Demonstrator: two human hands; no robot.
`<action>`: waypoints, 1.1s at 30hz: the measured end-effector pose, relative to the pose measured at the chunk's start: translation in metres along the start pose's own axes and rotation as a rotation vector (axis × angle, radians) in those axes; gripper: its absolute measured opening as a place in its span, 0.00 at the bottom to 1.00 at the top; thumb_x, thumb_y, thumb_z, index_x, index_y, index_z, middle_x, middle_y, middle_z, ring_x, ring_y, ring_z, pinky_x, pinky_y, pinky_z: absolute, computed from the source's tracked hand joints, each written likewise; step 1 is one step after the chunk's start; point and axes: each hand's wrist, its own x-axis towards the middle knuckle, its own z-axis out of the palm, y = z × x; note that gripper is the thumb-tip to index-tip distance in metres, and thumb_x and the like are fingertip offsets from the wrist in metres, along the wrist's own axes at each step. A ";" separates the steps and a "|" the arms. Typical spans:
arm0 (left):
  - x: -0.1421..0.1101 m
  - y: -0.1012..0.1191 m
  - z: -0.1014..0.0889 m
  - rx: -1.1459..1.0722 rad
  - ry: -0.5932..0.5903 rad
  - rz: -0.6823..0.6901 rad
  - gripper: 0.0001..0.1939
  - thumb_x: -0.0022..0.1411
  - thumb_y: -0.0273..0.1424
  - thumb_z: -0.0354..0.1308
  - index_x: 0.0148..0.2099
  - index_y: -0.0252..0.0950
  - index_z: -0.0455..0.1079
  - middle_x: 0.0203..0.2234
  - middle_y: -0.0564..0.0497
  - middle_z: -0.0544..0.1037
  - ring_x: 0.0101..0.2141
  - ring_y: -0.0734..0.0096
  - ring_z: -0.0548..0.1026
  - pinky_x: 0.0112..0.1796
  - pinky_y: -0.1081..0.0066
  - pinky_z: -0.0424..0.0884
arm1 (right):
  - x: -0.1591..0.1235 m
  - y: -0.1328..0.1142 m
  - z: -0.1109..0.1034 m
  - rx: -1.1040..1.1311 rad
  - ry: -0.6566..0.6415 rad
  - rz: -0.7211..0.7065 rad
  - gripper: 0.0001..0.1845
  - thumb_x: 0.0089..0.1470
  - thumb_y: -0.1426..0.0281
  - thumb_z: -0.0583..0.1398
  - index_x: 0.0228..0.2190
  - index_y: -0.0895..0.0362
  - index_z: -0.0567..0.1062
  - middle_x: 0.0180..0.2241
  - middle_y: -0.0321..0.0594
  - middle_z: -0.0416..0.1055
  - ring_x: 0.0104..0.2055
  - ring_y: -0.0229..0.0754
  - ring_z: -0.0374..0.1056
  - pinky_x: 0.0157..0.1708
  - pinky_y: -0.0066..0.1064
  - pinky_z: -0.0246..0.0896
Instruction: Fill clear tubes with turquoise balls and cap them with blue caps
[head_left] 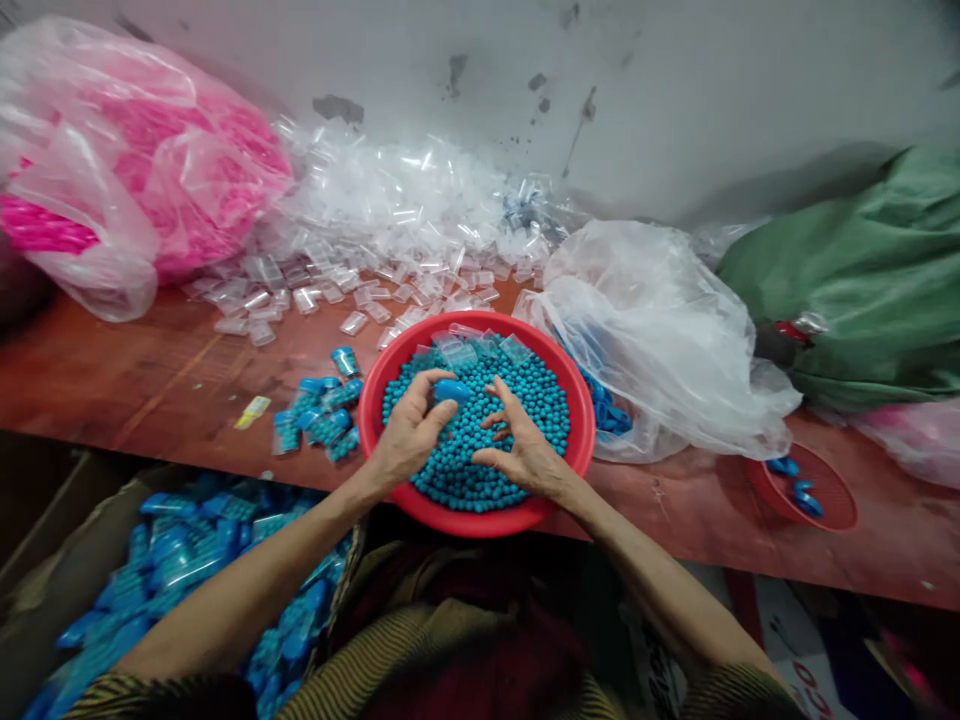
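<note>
My left hand [420, 428] is closed on a blue plastic cap [451, 391], held between thumb and fingers above the beads. Whether a clear container hangs below the cap, I cannot tell. Across from it, my right hand [521, 440] hovers with fingers spread and nothing between them. Under both hands sits a round red basin [480, 522] full of small blue beads [480, 470]. Several clear plastic containers [457, 352] lie on the beads at the basin's far side. Left of the basin, filled containers with blue caps [322, 412] are heaped on the table.
Loose clear containers [352, 322] spread behind the basin. A bag of pink pieces [187, 170] stands back left. At right are a white plastic bag [652, 330], a green sack [840, 290] and a small red basket [832, 490]. A box of filled containers [172, 560] sits below the table's left edge.
</note>
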 end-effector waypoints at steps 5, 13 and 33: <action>0.001 -0.027 -0.087 0.557 0.389 0.069 0.19 0.58 0.35 0.50 0.51 0.36 0.62 0.32 0.51 0.71 0.31 0.71 0.69 0.36 0.69 0.67 | -0.003 0.008 0.000 0.000 -0.026 0.072 0.35 0.54 0.68 0.56 0.61 0.52 0.52 0.50 0.48 0.65 0.32 0.36 0.67 0.32 0.32 0.67; -0.006 -0.099 -0.118 1.109 0.570 -0.020 0.28 0.59 0.33 0.47 0.60 0.27 0.57 0.54 0.34 0.67 0.55 0.49 0.63 0.53 0.52 0.58 | -0.008 0.008 0.006 -0.211 -0.155 0.019 0.33 0.56 0.70 0.54 0.61 0.55 0.50 0.45 0.47 0.71 0.31 0.39 0.69 0.35 0.36 0.68; 0.019 -0.115 -0.123 1.356 0.172 -0.053 0.25 0.63 0.33 0.42 0.60 0.33 0.60 0.55 0.36 0.66 0.59 0.41 0.54 0.52 0.40 0.52 | 0.077 -0.001 -0.004 -0.742 -0.136 -0.125 0.19 0.57 0.70 0.55 0.50 0.60 0.68 0.50 0.52 0.67 0.51 0.48 0.64 0.48 0.39 0.62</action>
